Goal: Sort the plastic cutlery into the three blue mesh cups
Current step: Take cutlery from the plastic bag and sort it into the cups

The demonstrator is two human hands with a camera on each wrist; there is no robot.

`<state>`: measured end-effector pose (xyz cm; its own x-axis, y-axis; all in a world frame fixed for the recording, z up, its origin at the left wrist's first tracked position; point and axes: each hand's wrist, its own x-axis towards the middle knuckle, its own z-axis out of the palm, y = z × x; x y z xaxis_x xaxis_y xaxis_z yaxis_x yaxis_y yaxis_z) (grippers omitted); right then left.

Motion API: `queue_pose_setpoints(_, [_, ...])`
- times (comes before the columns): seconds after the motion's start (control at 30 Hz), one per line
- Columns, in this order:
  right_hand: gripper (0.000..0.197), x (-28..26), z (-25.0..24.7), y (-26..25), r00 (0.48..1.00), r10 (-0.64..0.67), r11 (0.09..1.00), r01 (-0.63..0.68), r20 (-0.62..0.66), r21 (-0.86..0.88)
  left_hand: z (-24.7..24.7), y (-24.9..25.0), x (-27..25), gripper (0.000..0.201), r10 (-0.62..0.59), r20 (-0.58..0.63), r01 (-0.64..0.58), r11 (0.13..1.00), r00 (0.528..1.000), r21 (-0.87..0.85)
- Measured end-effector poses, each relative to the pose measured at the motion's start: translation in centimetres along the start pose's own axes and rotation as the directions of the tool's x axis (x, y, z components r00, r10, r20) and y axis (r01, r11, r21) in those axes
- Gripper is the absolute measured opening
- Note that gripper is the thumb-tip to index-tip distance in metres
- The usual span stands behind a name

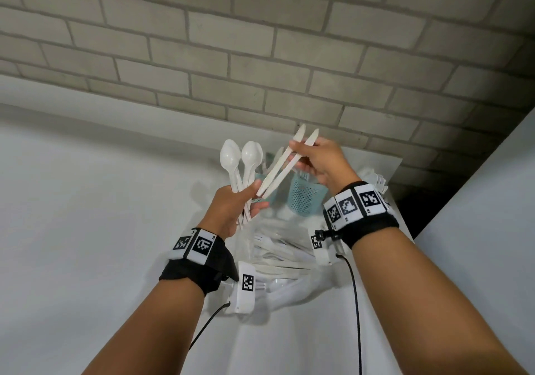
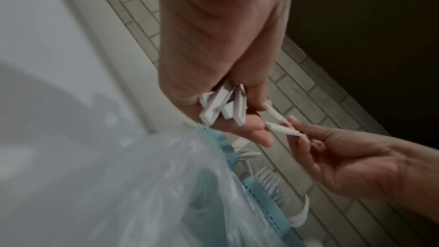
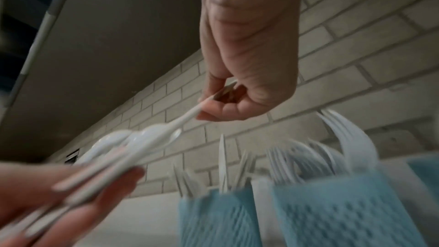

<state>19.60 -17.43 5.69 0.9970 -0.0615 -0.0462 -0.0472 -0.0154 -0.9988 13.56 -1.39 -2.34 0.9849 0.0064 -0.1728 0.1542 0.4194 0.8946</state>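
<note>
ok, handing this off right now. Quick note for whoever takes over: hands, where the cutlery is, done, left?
Left hand: grips a bunch of spoons, bowls up.
Right hand: pinches two knives, whose lower ends rest at the left thumb.
Cups: the blue mesh cup beneath the right hand holds forks; another behind the spoons already has cutlery in it, as the right wrist view shows; the third is barely in view.
Left: a pile of unsorted cutlery lies in clear plastic between the wrists.
Next, probably: drop the knives and spoons into their cups, then work through the pile.
</note>
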Motion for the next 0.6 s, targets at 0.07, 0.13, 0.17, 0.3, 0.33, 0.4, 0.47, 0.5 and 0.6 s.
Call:
queue_pose_setpoints(0.07, [0.008,0.8,0.1,-1.6,0.980,-0.149,0.988,0.152,-0.133,0.009,-0.2,0.2,0.3,0.025,0.029,-0.035,-0.030,0.999,0.999,-0.027])
queue_pose_setpoints(0.13, [0.013,1.6,0.5,-2.5,0.933,-0.282,0.959,0.281,-0.223,-0.035,-0.3,0.3,0.5,0.026,0.060,-0.072,-0.062,0.998,0.996,-0.020])
queue_pose_setpoints(0.17, [0.016,2.1,0.8,-2.5,0.911,-0.331,0.943,0.322,-0.245,-0.079,-0.2,0.4,0.6,0.026,0.068,-0.082,-0.070,0.997,0.994,-0.013])
queue_pose_setpoints(0.3, [0.005,3.2,3.1,-0.3,0.896,-0.413,0.875,0.341,-0.165,-0.344,0.1,0.6,1.0,0.026,0.077,-0.075,-0.074,0.996,0.994,0.046])
queue_pose_setpoints(0.33, [0.006,3.4,3.6,0.4,0.903,-0.412,0.853,0.338,-0.117,-0.397,0.1,0.6,1.0,0.027,0.080,-0.065,-0.076,0.995,0.995,0.070])
queue_pose_setpoints(0.4, [0.012,3.6,4.2,1.7,0.911,-0.410,0.795,0.336,-0.039,-0.505,0.2,0.6,1.0,0.029,0.080,-0.041,-0.074,0.990,0.996,0.122])
queue_pose_setpoints(0.47, [0.022,3.5,4.5,2.1,0.919,-0.395,0.762,0.315,-0.020,-0.566,0.3,0.8,0.9,0.033,0.061,-0.015,-0.058,0.986,0.998,0.155])
queue_pose_setpoints(0.5, [0.030,3.5,4.6,2.3,0.925,-0.380,0.764,0.302,-0.021,-0.570,0.3,0.8,0.9,0.035,0.052,-0.003,-0.051,0.985,0.999,0.163])
queue_pose_setpoints(0.6, [0.052,3.3,4.9,2.7,0.916,-0.402,0.712,0.323,0.016,-0.624,0.3,0.9,0.8,0.036,0.029,0.026,-0.033,0.987,0.999,0.155])
